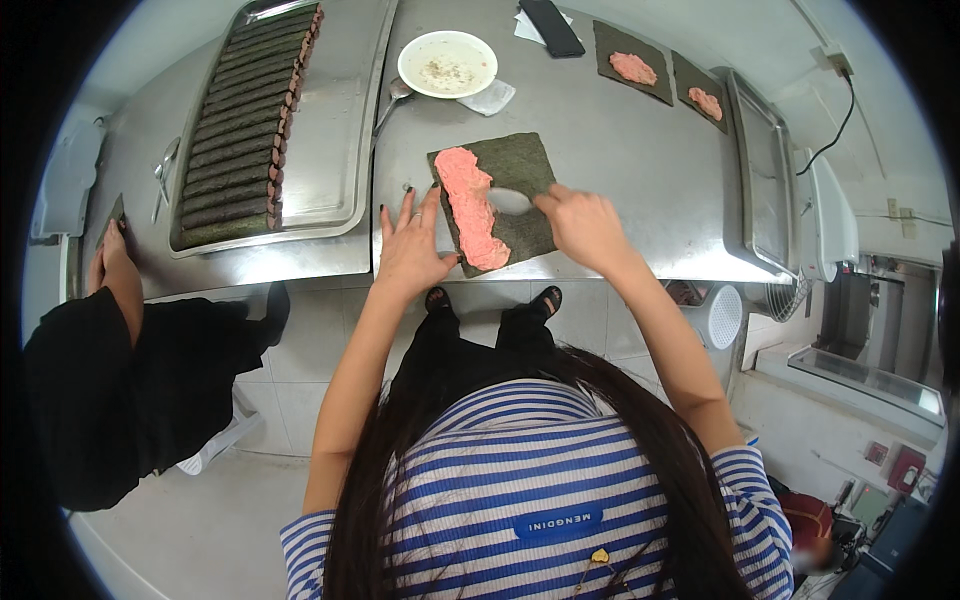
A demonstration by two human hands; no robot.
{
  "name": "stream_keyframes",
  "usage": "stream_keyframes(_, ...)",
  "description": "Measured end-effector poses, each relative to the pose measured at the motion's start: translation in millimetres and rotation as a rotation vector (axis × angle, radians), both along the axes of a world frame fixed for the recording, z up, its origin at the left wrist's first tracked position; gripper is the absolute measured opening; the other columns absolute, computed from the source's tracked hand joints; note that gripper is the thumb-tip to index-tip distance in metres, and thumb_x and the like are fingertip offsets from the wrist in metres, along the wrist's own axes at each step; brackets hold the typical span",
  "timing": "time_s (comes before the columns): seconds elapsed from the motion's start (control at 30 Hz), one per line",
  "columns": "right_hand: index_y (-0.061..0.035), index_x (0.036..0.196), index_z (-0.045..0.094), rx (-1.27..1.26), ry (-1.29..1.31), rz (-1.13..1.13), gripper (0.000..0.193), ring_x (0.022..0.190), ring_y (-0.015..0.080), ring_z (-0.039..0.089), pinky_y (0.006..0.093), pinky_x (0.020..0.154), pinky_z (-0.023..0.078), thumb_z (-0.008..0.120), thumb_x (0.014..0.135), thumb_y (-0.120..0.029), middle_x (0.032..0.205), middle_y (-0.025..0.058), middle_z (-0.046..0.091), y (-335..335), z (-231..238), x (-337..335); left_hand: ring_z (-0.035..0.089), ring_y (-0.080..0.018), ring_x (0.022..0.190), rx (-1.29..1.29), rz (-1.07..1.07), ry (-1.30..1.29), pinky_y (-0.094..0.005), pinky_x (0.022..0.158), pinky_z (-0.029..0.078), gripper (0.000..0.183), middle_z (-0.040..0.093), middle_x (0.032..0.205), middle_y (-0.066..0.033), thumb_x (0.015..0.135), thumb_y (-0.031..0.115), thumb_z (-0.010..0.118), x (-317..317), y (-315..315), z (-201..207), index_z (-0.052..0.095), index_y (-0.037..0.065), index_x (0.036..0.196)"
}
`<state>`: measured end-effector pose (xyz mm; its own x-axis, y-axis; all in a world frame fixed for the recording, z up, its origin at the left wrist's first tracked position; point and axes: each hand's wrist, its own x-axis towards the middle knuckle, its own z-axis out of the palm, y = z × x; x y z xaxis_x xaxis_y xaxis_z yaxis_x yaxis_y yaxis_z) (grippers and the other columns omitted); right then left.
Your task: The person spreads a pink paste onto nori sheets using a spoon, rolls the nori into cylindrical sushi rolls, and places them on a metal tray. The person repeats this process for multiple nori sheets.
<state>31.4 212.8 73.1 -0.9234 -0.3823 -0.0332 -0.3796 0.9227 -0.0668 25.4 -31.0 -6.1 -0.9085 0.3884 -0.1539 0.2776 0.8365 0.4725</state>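
Observation:
A dark green seaweed sheet [525, 160] lies flat on the metal table in front of me. Pink paste [470, 215] forms a thick uneven strip along its left part. My right hand [585, 228] is closed around a spoon [512, 201], whose bowl touches or hovers just over the sheet beside the strip; I cannot tell which. Fingers spread, my left hand [412, 250] rests at the left edge of the sheet, with fingertips on the table and close to the paste. It holds nothing.
A large tray [345, 130] with a row of seaweed rolls [240, 130] stands left. Beyond my sheet are a white bowl [447, 62] of liquid, another spoon [392, 100] and a phone [553, 27]. Two pasted sheets [655, 85] and an upright tray [765, 180] are right. Another person's hand [112, 255] is far left.

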Motion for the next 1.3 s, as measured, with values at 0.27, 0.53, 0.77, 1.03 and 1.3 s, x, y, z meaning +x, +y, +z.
stream_keyframes(0.27,-0.0092,0.094,0.072,0.005,-0.203,0.085,0.027,0.084,0.0322,0.066,0.0443,0.07,0.053,0.055,0.073,-0.006,0.093,0.011,0.066,-12,-21,-43,0.022,-0.0318,0.143,0.002,0.005,-0.005,-0.0577,0.114,0.011,0.099,0.047,0.138,-0.016,0.068,0.029,0.077,1,-1,3,0.02,0.005,0.146)
stream_keyframes(0.53,-0.0098,0.092,0.072,0.011,-0.289,0.121,0.029,0.085,0.0302,0.066,0.0434,0.071,0.052,0.053,0.071,-0.004,0.09,0.0087,0.067,-3,-20,-14,0.022,-0.0325,0.143,-0.013,0.004,-0.016,-0.0582,0.114,0.011,0.099,0.052,0.133,-0.0185,0.068,0.029,0.076,-1,1,3,0.02,0.006,0.146)
stream_keyframes(0.77,-0.0123,0.097,0.072,0.054,-0.301,0.233,0.029,0.076,0.0292,0.065,0.0436,0.063,0.051,0.054,0.076,-0.005,0.082,0.0059,0.063,6,-10,6,0.022,-0.0319,0.143,-0.01,0.007,-0.035,-0.057,0.114,0.01,0.099,0.054,0.131,-0.0204,0.068,0.028,0.076,-1,0,6,0.019,0.006,0.146)
stream_keyframes(1.03,-0.014,0.09,0.073,-0.07,-0.113,0.127,0.024,0.077,0.0306,0.065,0.0434,0.064,0.052,0.056,0.075,-0.008,0.084,0.0087,0.064,-12,-5,-36,0.022,-0.032,0.143,-0.023,0.001,0.001,-0.0576,0.114,0.009,0.101,0.052,0.133,-0.0191,0.068,0.028,0.076,-1,0,0,0.017,0.007,0.147)
stream_keyframes(1.3,-0.0118,0.088,0.073,0.052,-0.299,0.248,0.021,0.079,0.0306,0.066,0.0415,0.066,0.053,0.058,0.073,-0.009,0.085,0.0093,0.064,-18,-18,-28,0.024,-0.0328,0.142,-0.019,-0.004,-0.02,-0.0599,0.113,0.012,0.1,0.045,0.141,-0.0189,0.067,0.03,0.074,-1,-1,1,0.019,0.006,0.147)
